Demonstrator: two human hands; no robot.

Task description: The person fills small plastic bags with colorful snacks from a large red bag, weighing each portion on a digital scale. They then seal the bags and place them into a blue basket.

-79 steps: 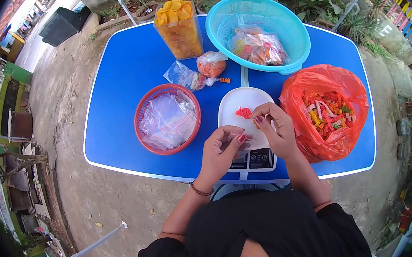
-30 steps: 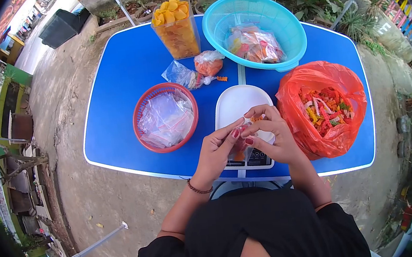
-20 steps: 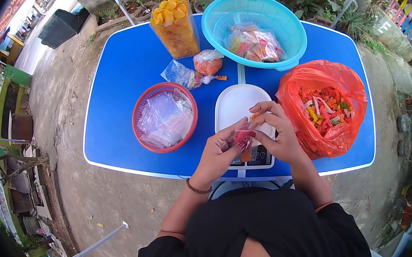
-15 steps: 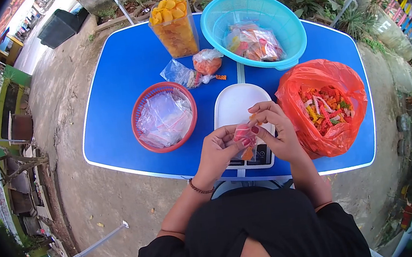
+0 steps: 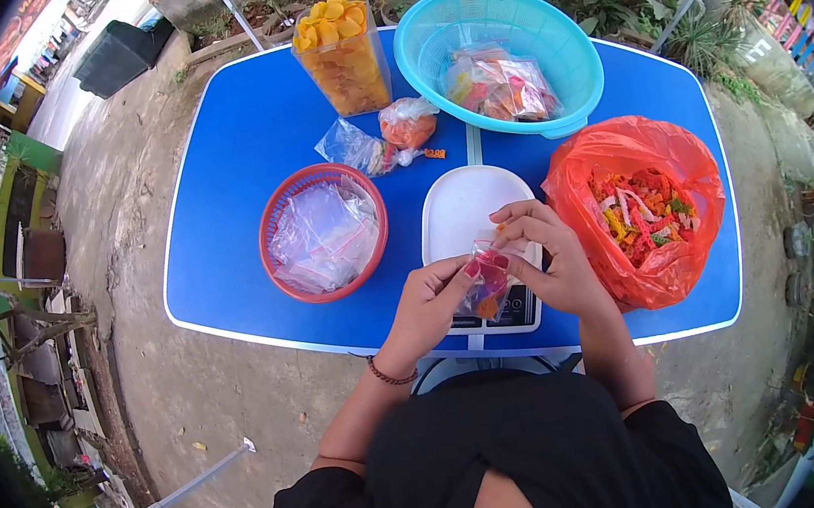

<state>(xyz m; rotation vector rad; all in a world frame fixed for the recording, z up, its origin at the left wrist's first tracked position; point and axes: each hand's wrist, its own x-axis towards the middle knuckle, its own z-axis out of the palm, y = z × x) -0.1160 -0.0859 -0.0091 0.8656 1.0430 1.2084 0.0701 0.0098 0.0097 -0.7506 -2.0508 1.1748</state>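
Observation:
My left hand (image 5: 432, 298) is closed on the left edge of a small clear bag (image 5: 487, 288) with pink and orange pieces inside. My right hand (image 5: 555, 263) pinches the same bag near its top from the right. Both hands are above the front of a white scale (image 5: 462, 210), whose dark panel shows partly below the bag. Right of my right hand stands an open red plastic bag (image 5: 577, 172) of colourful pieces. To the left, a red basket (image 5: 270, 201) holds clear empty-looking bags.
On the blue table (image 5: 219, 165), a clear container of yellow chips (image 5: 345, 67) stands at the back. Beside it is a turquoise basket (image 5: 427, 63) with filled packets. Small plastic bags (image 5: 408, 125) and an orange piece lie between the baskets and the scale.
The small bag now looks more spread out between my fingers, with its pink contents more visible. My hands have barely moved, and the left fingers sit slightly further left.

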